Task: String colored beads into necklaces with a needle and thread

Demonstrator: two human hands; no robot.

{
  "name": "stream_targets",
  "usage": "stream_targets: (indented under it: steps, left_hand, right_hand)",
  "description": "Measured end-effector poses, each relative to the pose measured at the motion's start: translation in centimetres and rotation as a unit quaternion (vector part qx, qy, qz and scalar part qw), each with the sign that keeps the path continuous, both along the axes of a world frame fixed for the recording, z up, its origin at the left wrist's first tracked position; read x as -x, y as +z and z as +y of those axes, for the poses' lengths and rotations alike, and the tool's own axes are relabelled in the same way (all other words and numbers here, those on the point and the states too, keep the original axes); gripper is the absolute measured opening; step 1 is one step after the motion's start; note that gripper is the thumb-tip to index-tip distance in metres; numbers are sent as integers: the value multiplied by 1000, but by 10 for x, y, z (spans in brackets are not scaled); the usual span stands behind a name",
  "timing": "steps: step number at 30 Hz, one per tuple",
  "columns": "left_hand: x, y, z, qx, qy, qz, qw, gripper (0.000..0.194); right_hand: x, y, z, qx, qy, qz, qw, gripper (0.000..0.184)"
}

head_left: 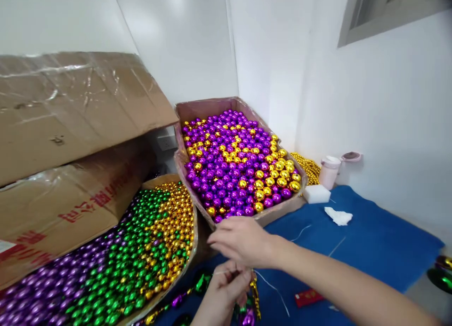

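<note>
My left hand (pixel 222 295) is at the bottom centre, its fingers pinched on a thin white thread (pixel 270 284) that trails right over the blue cloth (pixel 370 243). A strand of gold, green and purple beads (pixel 251 303) hangs below this hand. My right hand (pixel 243 242) reaches in from the lower right, just above the left hand. Its fingers point left and are smeared by motion, so I cannot make out their grip. It hovers in front of the near rim of a cardboard box (pixel 278 212) filled with purple and gold beads (pixel 236 163).
A round tray of green, gold and purple beads (pixel 141 250) sits at the lower left under large cardboard boxes (pixel 70 109). On the cloth lie a white sponge block (pixel 317 193), a crumpled tissue (pixel 339 216) and a small red item (pixel 308 298). A pink cup (pixel 330 171) stands by the wall.
</note>
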State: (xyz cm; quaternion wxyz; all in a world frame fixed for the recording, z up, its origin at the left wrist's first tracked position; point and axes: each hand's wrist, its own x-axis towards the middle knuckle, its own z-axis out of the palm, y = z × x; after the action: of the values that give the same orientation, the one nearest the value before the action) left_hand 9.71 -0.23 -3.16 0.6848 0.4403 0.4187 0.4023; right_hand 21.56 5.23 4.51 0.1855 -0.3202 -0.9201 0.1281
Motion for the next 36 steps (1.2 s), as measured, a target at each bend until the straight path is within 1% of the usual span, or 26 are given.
stream_targets:
  steps: [2, 4, 6, 8, 11, 12, 13, 14, 16, 17, 19, 20, 21, 23, 25, 27, 29, 30, 33, 36]
  left_hand:
    - [4, 4, 0, -3, 31, -34, 999, 29]
    - [7, 7, 3, -9, 43, -39, 998, 31]
    - [10, 10, 5, -9, 43, -23, 999, 31]
    - [12, 12, 8, -16, 39, 5, 999, 29]
    - [16, 16, 8, -53, 35, 62, 996, 26]
    - [17, 18, 7, -70, 36, 83, 993, 25]
    - [19, 21, 6, -89, 38, 104, 990, 24]
    - [20, 24, 4, -111, 41, 126, 985, 22]
    - [22, 32, 2, -172, 40, 166, 970, 17]
    - [23, 36, 0, -212, 33, 184, 959, 14]
    - [25, 44, -1, -288, 1, 214, 933, 13]
    - [26, 48, -1, -309, -20, 221, 925, 13]
    - [27, 50, -1, -307, -34, 222, 925, 13]
    - [28, 53, -1, -245, -31, 214, 945, 14]
    - [29, 53, 0, -169, 0, 197, 966, 17]
    - [29, 51, 1, -133, 21, 186, 973, 19]
    - [29, 49, 2, -126, 23, 176, 976, 20]
    - [30, 48, 2, -124, 24, 174, 977, 21]
    - [31, 46, 6, -130, 29, 185, 974, 21]
    - [32, 43, 9, -152, 44, 218, 963, 21]
  right_hand:
    - [-28, -12, -13, 9, -17, 17, 1000, 28]
    - [-46, -26, -27, 21, -34, 17, 999, 25]
    - [-54, -40, -40, 20, -66, 13, 998, 29]
    - [-55, -47, -50, 7, -81, 3, 997, 35]
    - [-55, -46, -59, 27, -34, -12, 999, 31]
    - [-55, -44, -59, 46, -27, 11, 998, 28]
    - [-55, -43, -59, 70, -38, 55, 995, 25]
    - [-54, -42, -58, 100, -66, 115, 986, 23]
    - [-50, -43, -53, 191, -112, 228, 948, 26]
    - [-47, -44, -49, 245, -113, 257, 928, 30]
    - [-42, -49, -42, 331, -80, 268, 901, 39]
    - [-39, -52, -38, 355, -57, 262, 895, 42]
    - [-38, -54, -36, 366, -41, 257, 894, 44]
    - [-37, -58, -32, 367, -28, 253, 895, 41]
    - [-40, -60, -31, 352, -26, 249, 902, 29]
    - [-42, -62, -32, 329, -33, 242, 912, 20]
    - [-44, -62, -33, 298, -44, 232, 925, 15]
    - [-44, -61, -34, 279, -51, 227, 932, 16]
    - [-45, -57, -41, 211, -73, 205, 953, 22]
    - [-44, -56, -53, 149, -89, 165, 971, 28]
